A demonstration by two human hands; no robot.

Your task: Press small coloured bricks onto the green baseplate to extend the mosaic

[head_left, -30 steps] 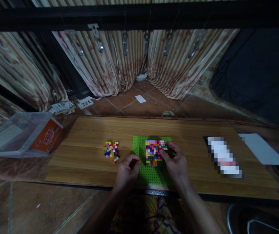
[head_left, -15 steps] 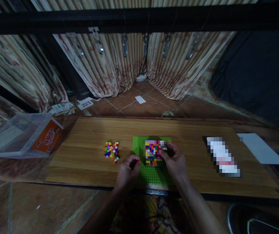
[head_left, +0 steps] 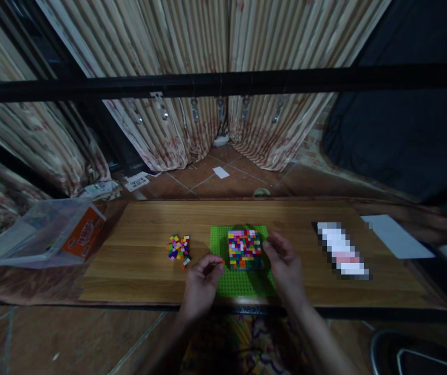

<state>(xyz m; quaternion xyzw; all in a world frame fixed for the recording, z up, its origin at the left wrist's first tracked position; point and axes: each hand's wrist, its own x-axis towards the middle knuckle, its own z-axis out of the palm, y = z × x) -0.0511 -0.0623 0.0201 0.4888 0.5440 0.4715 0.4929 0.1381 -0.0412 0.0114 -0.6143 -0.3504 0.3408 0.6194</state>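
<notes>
My left hand (head_left: 202, 286) pinches a tiny red-orange toy brick (head_left: 222, 262) between thumb and fingertips, over the left edge of a green studded baseplate (head_left: 242, 285). On that plate stands a square block of many-coloured small bricks (head_left: 244, 250), packed in rows. My right hand (head_left: 284, 263) is just right of the block, fingers loosely curved and thumb a little apart from them; I see nothing held there. Left of the plate, a loose pile of coloured bricks (head_left: 178, 247) lies on the wooden table.
The wooden table (head_left: 137, 281) carries a blurred-out phone-like object (head_left: 342, 251) on the right, with a white sheet (head_left: 397, 237) beyond it. A clear plastic box (head_left: 47, 229) with an orange label stands at the left. Striped curtains (head_left: 192, 47) hang behind a dark bar (head_left: 192, 83).
My right hand has come off the top of the brick block to its right side. My left hand stays by the plate with the small brick. The camera view has tilted up.
</notes>
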